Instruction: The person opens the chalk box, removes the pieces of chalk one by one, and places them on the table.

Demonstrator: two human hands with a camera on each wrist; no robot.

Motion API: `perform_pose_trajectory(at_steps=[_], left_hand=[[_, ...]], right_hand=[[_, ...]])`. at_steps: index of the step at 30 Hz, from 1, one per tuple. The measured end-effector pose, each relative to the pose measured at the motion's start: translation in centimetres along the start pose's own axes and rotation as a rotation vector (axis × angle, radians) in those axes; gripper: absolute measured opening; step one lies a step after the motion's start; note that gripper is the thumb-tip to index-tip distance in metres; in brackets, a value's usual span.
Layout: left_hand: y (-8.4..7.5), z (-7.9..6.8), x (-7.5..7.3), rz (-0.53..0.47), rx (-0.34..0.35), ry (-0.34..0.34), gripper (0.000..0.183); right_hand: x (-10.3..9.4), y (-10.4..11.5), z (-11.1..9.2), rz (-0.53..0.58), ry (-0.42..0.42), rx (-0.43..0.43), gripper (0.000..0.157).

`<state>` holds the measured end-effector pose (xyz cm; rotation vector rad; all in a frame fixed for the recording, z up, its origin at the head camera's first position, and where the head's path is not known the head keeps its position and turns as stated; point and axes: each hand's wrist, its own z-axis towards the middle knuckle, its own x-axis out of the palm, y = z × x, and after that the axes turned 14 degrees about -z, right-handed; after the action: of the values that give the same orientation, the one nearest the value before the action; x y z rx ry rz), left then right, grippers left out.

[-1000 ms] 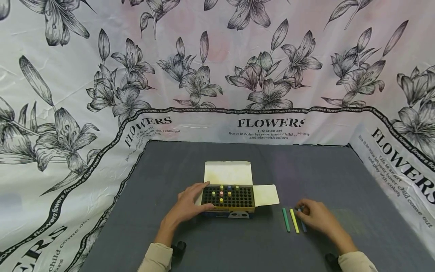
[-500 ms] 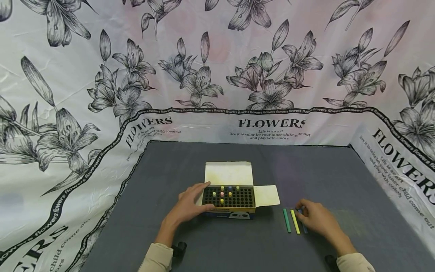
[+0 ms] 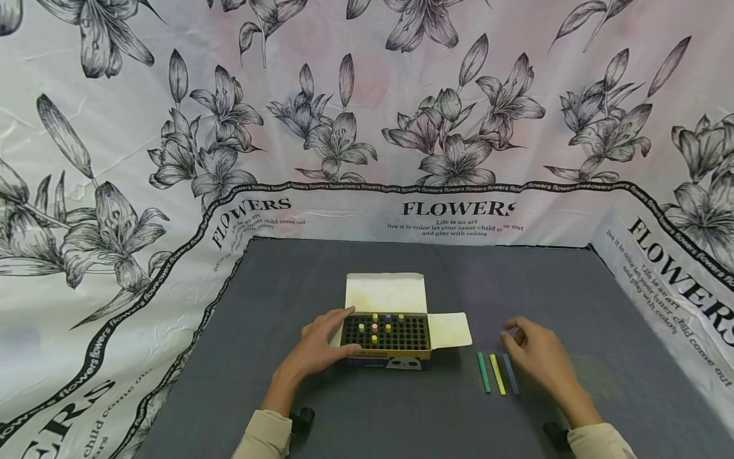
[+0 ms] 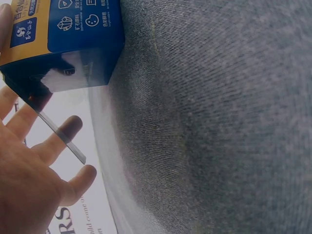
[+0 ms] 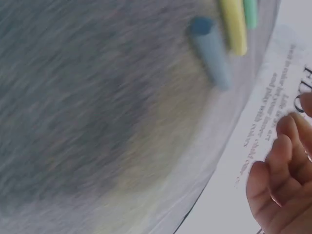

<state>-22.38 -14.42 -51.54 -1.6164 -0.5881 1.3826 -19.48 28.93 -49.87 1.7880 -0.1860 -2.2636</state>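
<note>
A blue and yellow chalk box (image 3: pixel 375 362) stands in the middle of the table, its lid flaps folded out. Inside is a black holder (image 3: pixel 410 331) full of round holes, several with chalk sticks standing in them. My left hand (image 3: pixel 315 341) holds the box at its left end, thumb along the front edge and fingers toward the back. Right of the box lie a green chalk (image 3: pixel 483 372), a yellow chalk (image 3: pixel 497 374) and a blue chalk (image 3: pixel 510 374), side by side. My right hand (image 3: pixel 539 354) hovers beside the blue chalk, fingers loosely curled around nothing.
The dark grey table cloth (image 3: pixel 321 261) meets a white flower-printed curtain (image 3: pixel 355 213) at the back and both sides. A white flap (image 3: pixel 449 329) sticks out from the box's right side, and another flap (image 3: pixel 385 292) rises behind it.
My right hand has let go of the blue chalk and lifted slightly up and away, leaving it lying beside the yellow one. The left hand and the box have stayed put.
</note>
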Motion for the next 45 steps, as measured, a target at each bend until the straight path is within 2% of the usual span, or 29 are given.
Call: perform_pose_trajectory(at_steps=[6, 9, 14, 18, 25, 30, 39, 45], left_hand=[[-0.1, 0.0, -0.1, 0.002, -0.003, -0.001, 0.081], [-0.1, 0.0, -0.1, 0.001, -0.006, 0.000, 0.081], [-0.1, 0.0, 0.0, -0.001, -0.010, 0.003, 0.080], [0.0, -0.1, -0.1, -0.003, -0.007, 0.003, 0.080], [0.1, -0.1, -0.1, 0.001, 0.016, 0.008, 0.080], [0.2, -0.1, -0.1, 0.008, 0.017, 0.004, 0.081], [0.2, -0.1, 0.0, -0.009, 0.015, 0.002, 0.080], [0.2, -0.1, 0.0, -0.018, 0.017, -0.005, 0.080]], right_hand=[[-0.2, 1.8, 0.5, 0.054, -0.288, -0.074, 0.022], [0.0, 2.9, 0.9, 0.082, -0.362, -0.108, 0.025], [0.7, 4.6, 1.5, 0.120, -0.417, -0.173, 0.027], [1.4, 6.1, 1.9, 0.145, -0.428, -0.232, 0.029], [2.6, 9.0, 2.8, 0.213, -0.416, -0.263, 0.032], [3.4, 11.0, 3.5, 0.210, -0.395, -0.270, 0.031], [4.6, 14.0, 3.9, 0.083, -0.250, -0.162, 0.022], [5.4, 15.0, 4.1, -0.015, -0.235, -0.136, 0.022]])
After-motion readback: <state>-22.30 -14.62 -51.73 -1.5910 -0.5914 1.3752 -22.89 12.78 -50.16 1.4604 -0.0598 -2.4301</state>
